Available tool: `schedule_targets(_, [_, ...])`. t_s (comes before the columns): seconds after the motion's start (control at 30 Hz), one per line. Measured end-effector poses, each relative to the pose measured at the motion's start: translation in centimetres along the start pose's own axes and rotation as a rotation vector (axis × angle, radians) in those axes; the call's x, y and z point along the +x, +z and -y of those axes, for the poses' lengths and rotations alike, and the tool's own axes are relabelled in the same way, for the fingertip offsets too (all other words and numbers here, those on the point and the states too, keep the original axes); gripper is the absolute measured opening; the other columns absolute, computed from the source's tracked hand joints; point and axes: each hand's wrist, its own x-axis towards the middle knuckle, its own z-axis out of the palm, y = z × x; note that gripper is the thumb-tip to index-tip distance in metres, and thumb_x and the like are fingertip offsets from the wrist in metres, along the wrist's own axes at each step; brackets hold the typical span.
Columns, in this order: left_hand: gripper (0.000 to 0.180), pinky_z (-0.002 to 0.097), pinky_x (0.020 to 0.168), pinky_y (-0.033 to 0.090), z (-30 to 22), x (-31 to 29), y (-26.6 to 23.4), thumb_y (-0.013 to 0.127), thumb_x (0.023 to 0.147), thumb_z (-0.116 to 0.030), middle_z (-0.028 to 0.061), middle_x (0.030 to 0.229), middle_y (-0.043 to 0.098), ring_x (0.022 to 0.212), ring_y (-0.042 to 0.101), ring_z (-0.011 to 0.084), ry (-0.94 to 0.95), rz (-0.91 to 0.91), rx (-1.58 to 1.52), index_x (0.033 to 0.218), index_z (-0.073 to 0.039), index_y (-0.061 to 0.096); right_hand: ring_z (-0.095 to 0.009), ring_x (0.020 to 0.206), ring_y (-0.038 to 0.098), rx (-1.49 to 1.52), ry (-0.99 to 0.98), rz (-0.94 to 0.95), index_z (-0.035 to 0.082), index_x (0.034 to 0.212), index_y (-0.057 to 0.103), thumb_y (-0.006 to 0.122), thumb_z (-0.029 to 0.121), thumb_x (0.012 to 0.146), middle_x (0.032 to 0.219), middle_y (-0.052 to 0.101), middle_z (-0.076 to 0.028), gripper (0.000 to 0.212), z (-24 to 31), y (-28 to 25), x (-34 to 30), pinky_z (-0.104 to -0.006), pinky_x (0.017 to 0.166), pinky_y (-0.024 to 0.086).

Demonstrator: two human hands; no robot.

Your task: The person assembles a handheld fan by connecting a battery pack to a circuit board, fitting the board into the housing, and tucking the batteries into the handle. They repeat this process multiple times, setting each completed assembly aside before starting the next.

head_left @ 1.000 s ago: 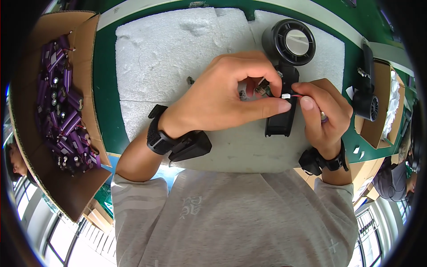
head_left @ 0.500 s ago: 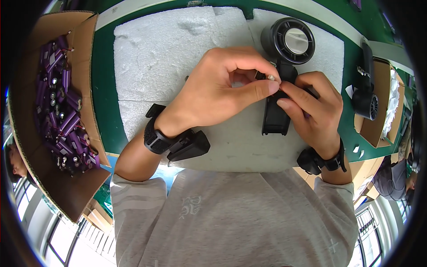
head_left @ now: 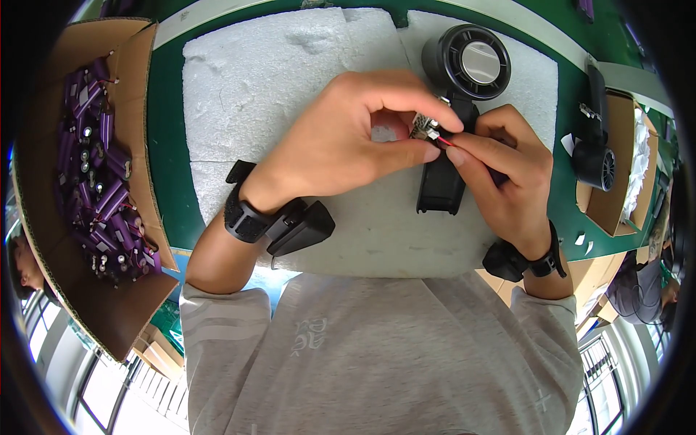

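A black handheld fan (head_left: 467,64) lies with its round head at the far side and its handle (head_left: 440,188) toward me, under my hands. My left hand (head_left: 348,134) curls its thumb and forefinger around a small circuit board (head_left: 420,126) with a white connector (head_left: 433,135). From the connector a thin red wire (head_left: 444,141) runs to my right hand (head_left: 507,156), whose thumb and forefinger pinch it. Something dark purple shows in part under the right fingers; most of it is hidden. Both wrists carry black strapped devices.
White foam sheets (head_left: 246,94) cover the green table under the work. At the left stands a cardboard box (head_left: 156,145) of purple battery cells with wires. Another black fan (head_left: 594,163) lies at the right, beside a small carton (head_left: 605,206) with white wrapping.
My left thumb and forefinger have parted somewhat, so the circuit board, connector and red wire show more. The fan and both hands have shifted slightly left.
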Motion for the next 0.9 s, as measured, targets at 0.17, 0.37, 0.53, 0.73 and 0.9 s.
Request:
schedule_targets(0.17, [0.037,0.0245,0.076,0.053,-0.2,0.1,-0.3,0.068,0.08,0.013,0.0057,0.102,0.064,0.09,0.062,0.0119,-0.15,0.014,-0.184,0.114,0.0,0.065,-0.012,0.062,0.051,-0.009,-0.011,0.01,-0.001,0.093,0.072,0.073,-0.003,0.076,0.082,0.053,-0.006,0.016,-0.1,0.0,0.0,-0.0243,0.053,0.039])
schedule_targets(0.37, [0.038,0.0238,0.079,0.054,-0.8,0.2,-0.7,0.068,0.08,0.013,0.0052,0.106,0.065,0.091,0.063,0.0107,-0.239,0.019,-0.164,0.115,0.0,0.063,-0.013,0.054,0.052,-0.059,-0.035,-0.057,0.006,0.083,0.074,0.079,0.005,0.071,0.075,0.055,-0.003,0.013,-0.1,0.4,0.2,-0.0256,0.046,0.039])
schedule_targets(0.53, [0.036,0.0231,0.078,0.054,-0.5,0.2,-0.8,0.068,0.079,0.013,0.0065,0.103,0.066,0.092,0.065,0.0112,-0.221,0.003,-0.223,0.113,0.001,0.062,-0.012,0.06,0.05,-0.052,-0.014,-0.015,-0.001,0.09,0.072,0.074,-0.002,0.076,0.081,0.053,-0.006,0.014,-0.1,0.2,-0.2,-0.0239,0.051,0.038])
schedule_targets(0.73, [0.034,0.0227,0.078,0.055,-1.1,0.4,-1.0,0.069,0.079,0.013,0.0077,0.1,0.067,0.092,0.065,0.0122,-0.323,0.011,-0.177,0.11,0.001,0.062,-0.012,0.059,0.051,-0.052,-0.031,-0.042,-0.001,0.09,0.072,0.074,-0.002,0.076,0.08,0.054,-0.006,0.014,0.0,0.2,-0.1,-0.0239,0.05,0.038])
schedule_targets(0.9, [0.035,0.023,0.077,0.055,-0.8,0.3,-0.7,0.069,0.079,0.013,0.0082,0.099,0.067,0.091,0.066,0.0124,-0.308,-0.033,-0.202,0.111,0.001,0.061,-0.013,0.059,0.052,-0.062,-0.099,-0.052,-0.001,0.09,0.072,0.074,-0.003,0.075,0.08,0.054,-0.006,0.015,-0.3,0.3,0.0,-0.0239,0.05,0.038])
